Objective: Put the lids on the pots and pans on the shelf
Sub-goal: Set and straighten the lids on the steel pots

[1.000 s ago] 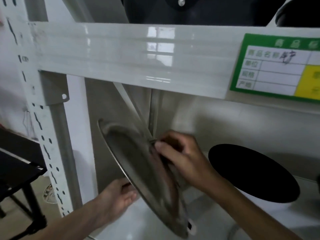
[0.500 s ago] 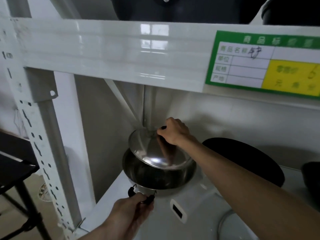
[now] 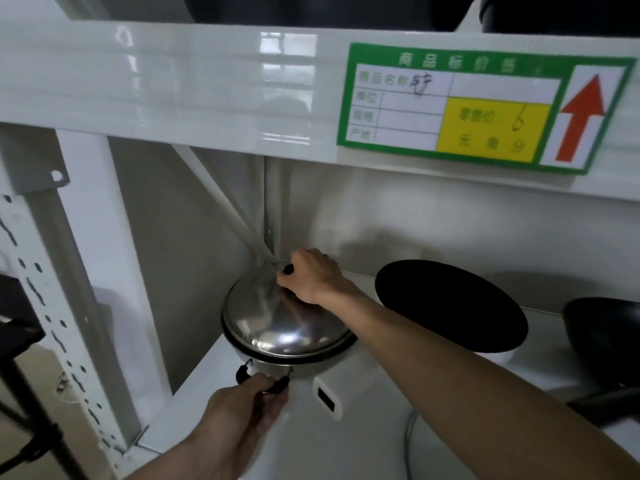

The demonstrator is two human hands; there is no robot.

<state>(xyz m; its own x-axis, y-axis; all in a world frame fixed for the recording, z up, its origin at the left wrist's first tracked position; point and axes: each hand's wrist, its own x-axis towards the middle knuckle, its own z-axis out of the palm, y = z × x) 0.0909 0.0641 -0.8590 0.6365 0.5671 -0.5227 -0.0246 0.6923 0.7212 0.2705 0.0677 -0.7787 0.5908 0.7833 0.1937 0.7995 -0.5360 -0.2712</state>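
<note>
Both of my hands are gripping this one pot: my right hand (image 3: 313, 277) is closed around the black knob (image 3: 288, 269) on top of the steel lid (image 3: 282, 320), and my left hand (image 3: 242, 408) is pinching the small black side handle (image 3: 265, 377) at the front of the steel pot (image 3: 277, 363). Half a second ago the lid was tilted, its near edge lifted so that I was seeing into the open bowl; now it is lying almost level on the rim, with only a thin dark line showing along the front edge. A second ago I was holding it nearly on edge, clear of the pot. So I am judging this lid as good as seated, though I am not letting go yet and cannot tell whether the far edge is fully down. The pot is sitting at the left end of the lower white shelf (image 3: 214, 386), close to the back corner post. To its right a black pan (image 3: 450, 303) is standing open, and further right another dark pan (image 3: 602, 336) is showing no lid either, so I am reckoning more of the job is waiting. Above me, the upper shelf edge is carrying a green price label (image 3: 450, 102)
</note>
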